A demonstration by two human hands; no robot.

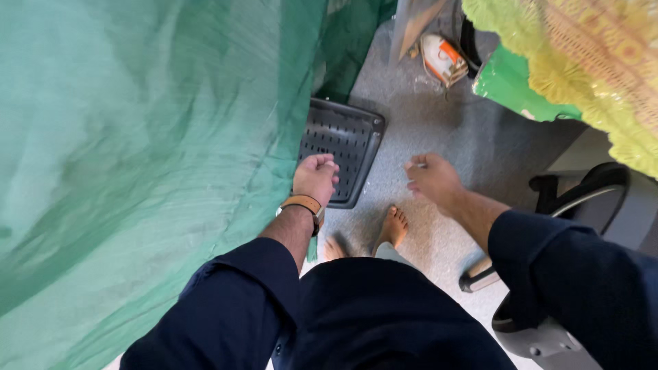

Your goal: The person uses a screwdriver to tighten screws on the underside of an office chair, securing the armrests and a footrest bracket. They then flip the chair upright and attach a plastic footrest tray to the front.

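My left hand (316, 177) is curled into a loose fist at the edge of the big sheet of green cloth (137, 157), which fills the whole 9 o'clock half of what I see and hangs down in soft folds; my knuckles sit right against its hem, though I cannot tell whether the fingers actually pinch the fabric or only rest beside it. A tan strap watch (303, 204) wraps that wrist, just above my dark blue sleeve (233, 301). My right hand (432, 179) hovers well apart from the left, toward 3 o'clock of it, fingers bent and drawn together with the thumb meeting the fingertips on a small pale thing (417, 165) too tiny for me to identify. Under my left hand, at 12 o'clock from my body, a black perforated plastic panel (346, 144) lies on the grey floor (473, 137), its left edge slipping under the cloth. My 2 bare feet (393, 227) stand just below it, toward 6 o'clock. Farther off at 1 o'clock a white and orange iron (442, 60) rests on the floor, near a yellow and green patterned cloth (569, 62) in the 2 o'clock corner. At 4 o'clock sits a black and grey chair (582, 188)
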